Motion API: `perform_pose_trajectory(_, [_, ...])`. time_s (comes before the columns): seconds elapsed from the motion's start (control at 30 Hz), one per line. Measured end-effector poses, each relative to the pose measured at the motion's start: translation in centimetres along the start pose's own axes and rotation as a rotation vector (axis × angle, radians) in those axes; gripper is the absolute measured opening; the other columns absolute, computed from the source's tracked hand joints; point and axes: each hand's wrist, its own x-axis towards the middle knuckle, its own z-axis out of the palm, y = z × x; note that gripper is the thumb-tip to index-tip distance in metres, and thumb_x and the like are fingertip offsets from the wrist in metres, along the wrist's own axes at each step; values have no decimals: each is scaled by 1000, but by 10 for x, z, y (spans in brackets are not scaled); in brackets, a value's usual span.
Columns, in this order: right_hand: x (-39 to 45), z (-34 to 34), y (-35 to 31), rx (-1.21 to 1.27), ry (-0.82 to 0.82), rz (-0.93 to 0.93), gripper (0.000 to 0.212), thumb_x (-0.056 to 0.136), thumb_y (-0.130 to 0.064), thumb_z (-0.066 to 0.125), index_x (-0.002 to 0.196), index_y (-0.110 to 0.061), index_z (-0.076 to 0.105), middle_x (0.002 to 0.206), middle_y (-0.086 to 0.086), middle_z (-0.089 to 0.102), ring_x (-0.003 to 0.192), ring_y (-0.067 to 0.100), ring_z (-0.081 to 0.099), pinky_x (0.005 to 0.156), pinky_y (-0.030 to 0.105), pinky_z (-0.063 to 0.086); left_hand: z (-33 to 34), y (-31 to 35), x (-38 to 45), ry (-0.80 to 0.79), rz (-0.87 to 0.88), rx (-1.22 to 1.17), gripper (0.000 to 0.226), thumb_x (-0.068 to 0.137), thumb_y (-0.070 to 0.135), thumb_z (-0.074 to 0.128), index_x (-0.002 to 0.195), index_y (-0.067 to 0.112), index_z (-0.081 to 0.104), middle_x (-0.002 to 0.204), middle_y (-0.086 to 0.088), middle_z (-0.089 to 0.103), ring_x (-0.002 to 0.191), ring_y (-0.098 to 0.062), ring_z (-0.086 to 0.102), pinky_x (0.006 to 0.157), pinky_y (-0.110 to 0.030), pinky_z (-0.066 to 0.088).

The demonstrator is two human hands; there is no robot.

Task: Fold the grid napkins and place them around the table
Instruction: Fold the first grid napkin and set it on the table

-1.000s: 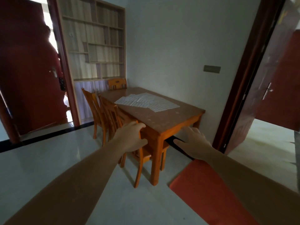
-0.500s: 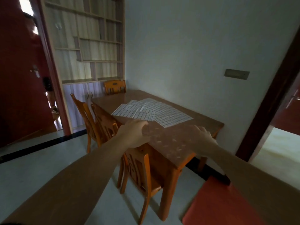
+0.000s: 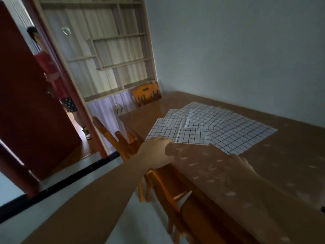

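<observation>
Fingers of left hand: loosely curled, apparently holding nothing, nearing grid napkins spread flat for folding; right hand blurred, cannot tell.

- The room is dim, the colours muted and greyish.
- Daylight enters through the doorway, far left of the left hand, and brightens the floor there.
- Pale glare flecks scatter over the tabletop around the right hand.
- The grid napkins just beyond both hands are the brightest patch.
- Motion blur softens both hands and forearms.
- Wide-angle distortion tilts and bends the shelves and door frame.
</observation>
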Motion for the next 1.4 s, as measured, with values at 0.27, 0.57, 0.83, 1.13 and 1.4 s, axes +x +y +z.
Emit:
perform_pose_trajectory(0.27, [103, -59, -74, 97, 171, 49, 75, 83, -60, 59, 143, -22, 35, 145, 16, 38, 121, 34, 51, 100, 50, 45, -4, -65, 153, -12, 35, -8, 66, 84, 48, 63, 144, 30, 41, 151, -1, 40, 137, -26, 38, 109, -50, 36])
perform_pose_trajectory(0.57, [240, -6, -113, 28, 188, 175, 74, 83, -64, 56, 143, -28, 33, 148, 9, 35, 129, 32, 43, 103, 55, 41, 58, -153, 347, -115, 145, -49, 63, 84, 43, 61, 142, 31, 41, 152, -1, 39, 134, -25, 42, 107, -50, 39])
perform_pose_trajectory(0.83, [362, 87, -123, -27, 92, 384, 77, 82, -63, 56, 145, -26, 31, 150, 7, 34, 132, 32, 41, 104, 56, 39, 159, -237, 492, -331, 206, -100, 64, 85, 39, 60, 145, 33, 39, 147, -3, 43, 124, -26, 51, 101, -47, 44])
perform_pose_trajectory(1.13, [432, 172, -152, -257, -4, 420, 98, 84, -78, 31, 154, -18, -2, 163, 5, -10, 150, 25, -6, 119, 49, 8, 240, -287, 516, -458, 259, 131, 110, 71, 91, 35, 155, 32, -5, 165, -8, -7, 150, -40, -2, 116, -63, 14])
perform_pose_trajectory(1.4, [426, 203, -153, -260, 76, 463, 91, 87, -74, 21, 154, -17, -3, 163, 7, -9, 150, 23, -9, 120, 46, 3, 262, -298, 499, -421, 291, 154, 102, 79, 87, 24, 154, 29, -15, 162, -9, -24, 149, -37, -17, 119, -58, 1])
